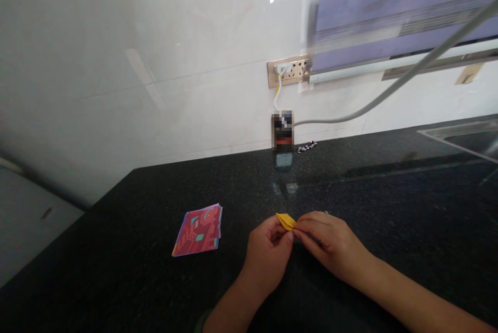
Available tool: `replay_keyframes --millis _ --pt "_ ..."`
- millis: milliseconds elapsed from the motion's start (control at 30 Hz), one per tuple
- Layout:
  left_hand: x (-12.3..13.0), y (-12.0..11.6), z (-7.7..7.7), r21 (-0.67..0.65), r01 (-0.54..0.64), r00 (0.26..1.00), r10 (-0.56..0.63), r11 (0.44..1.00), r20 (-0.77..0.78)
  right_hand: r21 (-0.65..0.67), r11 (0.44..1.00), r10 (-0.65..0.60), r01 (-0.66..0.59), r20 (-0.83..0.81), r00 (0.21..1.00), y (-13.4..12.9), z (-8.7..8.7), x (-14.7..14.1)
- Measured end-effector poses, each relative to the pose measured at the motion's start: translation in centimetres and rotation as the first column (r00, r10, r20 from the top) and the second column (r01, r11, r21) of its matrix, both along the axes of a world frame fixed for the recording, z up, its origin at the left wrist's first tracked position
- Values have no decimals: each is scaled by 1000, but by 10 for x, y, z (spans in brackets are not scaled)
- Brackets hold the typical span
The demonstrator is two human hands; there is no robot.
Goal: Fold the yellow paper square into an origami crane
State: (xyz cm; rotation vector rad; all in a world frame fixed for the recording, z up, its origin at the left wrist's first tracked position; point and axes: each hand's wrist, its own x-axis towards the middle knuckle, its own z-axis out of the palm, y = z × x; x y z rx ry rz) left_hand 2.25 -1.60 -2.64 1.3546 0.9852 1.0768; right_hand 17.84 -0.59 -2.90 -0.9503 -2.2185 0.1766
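Note:
A small piece of folded yellow paper (286, 221) is held between my two hands, just above the dark countertop. My left hand (268, 250) is closed on its left and near side, with the thumb towards me. At its right end, my right hand (330, 239) pinches it between thumb and fingers. The fingertips hide part of the paper's lower edge. To the left of my hands lies a small stack of patterned red and pink paper sheets (198, 232), touched by neither hand.
The black speckled countertop (136, 291) meets a pale glossy wall (194, 89). A phone-like object (282, 132), pixelated, leans there, with a white cable (277, 95) running to a wall socket (288, 70). Beside it lies a beaded strap (307, 147). A grey hose or cord (389, 94) crosses the right side.

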Motion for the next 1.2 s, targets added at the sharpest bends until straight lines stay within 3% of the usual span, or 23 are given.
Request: replay_keyframes --millis 267,500,633,800,1000,1100,1200 --pt "0 -2 -2 34 -7 998 9 999 -69 32 999 10 -11 37 999 0 -2 0" --pt "0 -3 0 58 -26 993 32 998 -114 15 999 37 -37 -10 999 1 0 0" --pt "1 -3 0 47 -33 996 37 998 -81 -1 1000 -7 7 -59 998 -1 1 -2" --pt "0 -3 2 41 -35 998 37 999 -41 -71 996 -65 59 -87 994 -1 2 -2" --pt "1 -3 2 27 -31 1000 31 999 -1 -272 962 -92 36 -195 977 -1 1 -5" --pt "0 -2 -1 -4 -59 998 60 998 23 -270 963 -89 15 -263 961 -2 1 -7" --pt "-1 -1 -2 10 -195 980 195 981 -44 -194 980 -101 46 -288 952 -3 2 -7"
